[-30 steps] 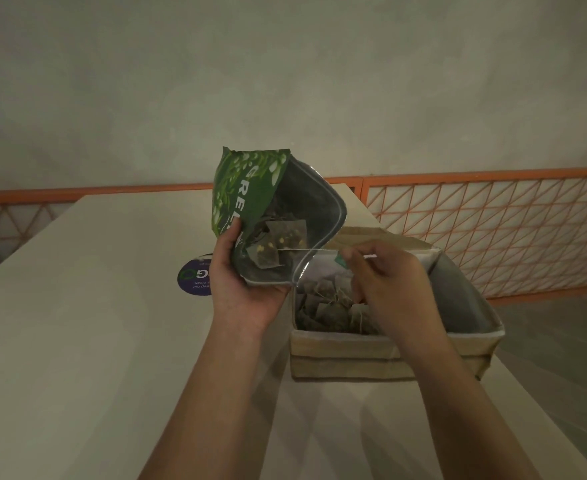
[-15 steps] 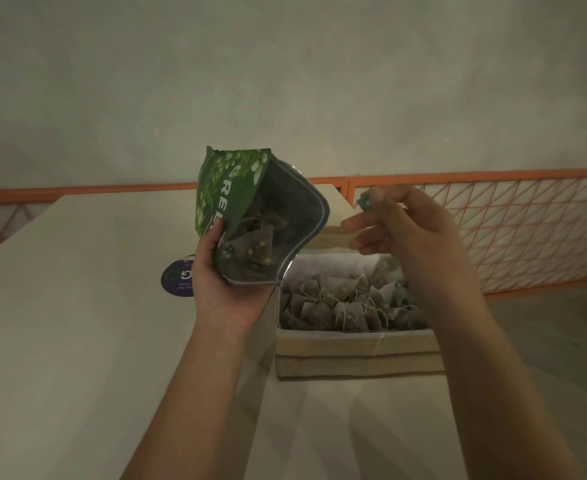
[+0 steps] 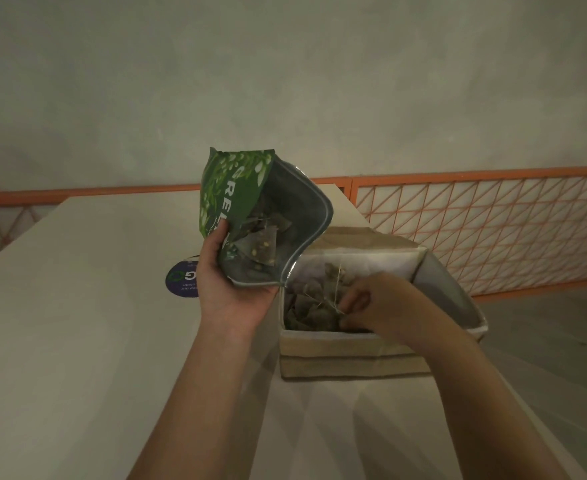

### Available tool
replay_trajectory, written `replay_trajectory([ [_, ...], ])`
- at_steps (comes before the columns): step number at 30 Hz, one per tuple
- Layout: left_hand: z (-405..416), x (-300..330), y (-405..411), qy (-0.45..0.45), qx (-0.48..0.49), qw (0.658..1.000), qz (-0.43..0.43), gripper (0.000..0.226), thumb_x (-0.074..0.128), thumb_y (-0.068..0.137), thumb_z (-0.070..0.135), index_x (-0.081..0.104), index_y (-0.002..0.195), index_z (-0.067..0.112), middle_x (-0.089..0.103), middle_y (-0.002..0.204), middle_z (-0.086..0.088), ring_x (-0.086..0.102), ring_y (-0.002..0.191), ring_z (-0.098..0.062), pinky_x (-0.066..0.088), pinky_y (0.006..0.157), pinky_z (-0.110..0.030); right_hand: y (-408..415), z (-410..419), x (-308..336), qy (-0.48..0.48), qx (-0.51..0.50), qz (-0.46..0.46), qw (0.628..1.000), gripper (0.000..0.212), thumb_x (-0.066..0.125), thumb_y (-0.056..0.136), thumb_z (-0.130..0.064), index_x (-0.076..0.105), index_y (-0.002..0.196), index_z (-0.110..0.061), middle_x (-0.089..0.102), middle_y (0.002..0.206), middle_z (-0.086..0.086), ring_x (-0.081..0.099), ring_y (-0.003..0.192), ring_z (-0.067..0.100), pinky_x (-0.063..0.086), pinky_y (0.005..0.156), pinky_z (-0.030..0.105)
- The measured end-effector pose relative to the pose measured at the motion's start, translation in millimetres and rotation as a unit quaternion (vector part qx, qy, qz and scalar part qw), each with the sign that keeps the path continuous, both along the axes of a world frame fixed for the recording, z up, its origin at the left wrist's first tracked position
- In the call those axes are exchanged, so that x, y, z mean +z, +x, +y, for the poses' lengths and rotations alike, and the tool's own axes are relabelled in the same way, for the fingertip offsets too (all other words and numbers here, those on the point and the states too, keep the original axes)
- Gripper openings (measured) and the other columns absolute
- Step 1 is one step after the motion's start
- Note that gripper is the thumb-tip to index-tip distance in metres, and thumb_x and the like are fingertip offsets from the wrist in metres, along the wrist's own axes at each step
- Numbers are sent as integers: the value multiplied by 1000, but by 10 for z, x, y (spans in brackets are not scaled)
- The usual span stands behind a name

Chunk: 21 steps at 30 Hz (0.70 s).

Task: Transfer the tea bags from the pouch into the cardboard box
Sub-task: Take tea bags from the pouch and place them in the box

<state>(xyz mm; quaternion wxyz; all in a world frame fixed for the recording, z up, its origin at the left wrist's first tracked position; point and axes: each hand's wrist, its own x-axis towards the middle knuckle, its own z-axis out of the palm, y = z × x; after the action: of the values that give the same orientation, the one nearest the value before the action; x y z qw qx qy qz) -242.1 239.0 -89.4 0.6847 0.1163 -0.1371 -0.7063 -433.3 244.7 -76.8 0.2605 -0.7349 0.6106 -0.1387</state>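
A rough grey plaster wall (image 3: 285, 81) fills the upper half of the view, and below it runs an orange metal fence (image 3: 486, 223) with a thin wire mesh of triangles. In front of it stands a long table (image 3: 77, 341) with a smooth, matte, cream-coloured top. On the table, at the right, sits the cardboard box (image 3: 347, 358), a rectangular box of plain brown board with a pale lining inside and one flap standing up at the back. Inside it lies a heap of tea bags (image 3: 309, 306), small pyramid shapes of thin mesh with fine strings. The pouch (image 3: 236, 199) is held in the air just left of the box and above its near left corner; it is a glossy green foil bag with white leaf print and white letters, its mouth wide open and tilted toward the camera, so the dull silver inside shows. More pyramid tea bags are visible in the pouch. The left hand (image 3: 229, 289) grips the pouch from below, the thumb pressed on its green front. The right hand (image 3: 371, 303) is down inside the box, its fingers curled among the tea bags there; whether it pinches one I cannot tell. The two hands are apart. Behind the left hand a round dark-blue sticker (image 3: 181, 280) lies flat on the table.
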Motion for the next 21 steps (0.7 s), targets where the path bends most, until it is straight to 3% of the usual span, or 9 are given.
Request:
replay_trajectory([
  [4,-7,-2,-2,5,3,1000,-1,45,53,96,44,68,128,16,63,139,-12,57,130,-32,62,77,-39,-38,2,37,-90,-45,-68,993,26,67,87,-17,59,75,-39,62,83,-13,58,74,2,41,56,12],
  [6,-17,-11,4,5,4,1000,1,45,53,96,44,69,126,15,62,139,-12,55,132,-32,62,78,-39,-28,34,72,-139,-38,-78,987,13,69,86,-32,60,84,-41,60,94,-14,56,80,2,42,61,13],
  [8,-28,-27,18,1,4,1000,-1,47,54,95,44,68,129,16,62,139,-12,55,133,-33,62,81,-40,49,68,100,-204,-23,-90,975,15,69,82,-44,62,94,-41,52,103,-16,52,92,5,44,72,20],
  [12,-34,-52,24,-7,13,1000,-21,47,49,97,46,69,125,13,67,130,-12,67,110,-29,61,76,-35,410,89,218,-369,-2,-158,916,15,76,79,-30,73,94,-28,51,95,-10,50,95,14,44,80,26],
  [15,-25,-53,30,1,22,999,-34,48,47,96,47,72,117,11,68,121,-12,68,103,-25,57,81,-31,714,-33,246,-432,25,-56,900,19,74,80,-27,76,98,-24,56,96,-2,52,96,22,45,83,35],
  [19,-40,-79,53,25,30,999,-35,47,59,87,44,76,116,11,59,143,-10,52,137,-25,31,120,-36,971,-167,196,-442,6,139,886,34,60,85,-47,71,106,-23,53,111,6,45,105,28,34,90,43],
  [21,-54,-80,54,22,30,999,-30,53,62,84,42,70,126,10,56,147,-10,47,141,-26,25,123,-38,1008,-201,136,-432,0,176,884,37,59,84,-52,70,104,-22,50,115,8,41,107,31,30,92,45],
])
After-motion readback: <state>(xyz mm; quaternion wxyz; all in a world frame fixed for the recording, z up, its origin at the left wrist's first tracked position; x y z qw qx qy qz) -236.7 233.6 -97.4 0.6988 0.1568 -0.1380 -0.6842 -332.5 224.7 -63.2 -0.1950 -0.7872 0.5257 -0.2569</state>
